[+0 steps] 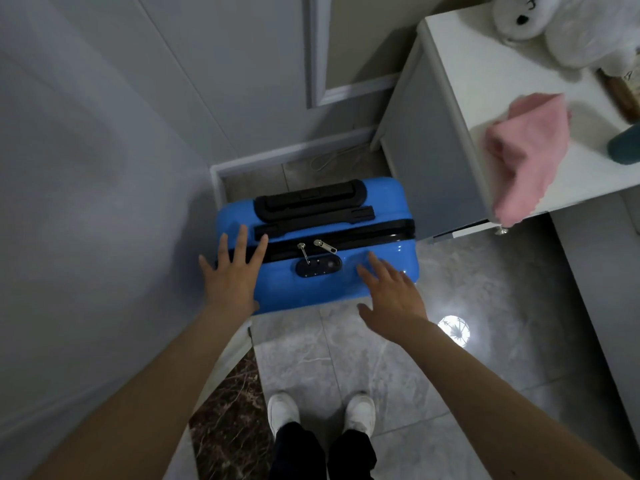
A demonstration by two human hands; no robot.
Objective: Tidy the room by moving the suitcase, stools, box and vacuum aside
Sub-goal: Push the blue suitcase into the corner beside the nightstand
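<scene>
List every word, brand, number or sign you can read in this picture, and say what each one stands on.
None can be read.
Blue suitcase: the combination lock has dials, but any digits are too small and dark to read.
White plush toy: black stitched marks, not legible as text.

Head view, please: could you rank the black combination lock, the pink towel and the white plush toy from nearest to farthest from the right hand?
From the right hand:
1. Black combination lock, just left, on the suitcase.
2. Pink towel, draped over the cabinet edge.
3. White plush toy, at the cabinet's back.

Dim, soft, glare on floor (pixel 453 330)
</scene>
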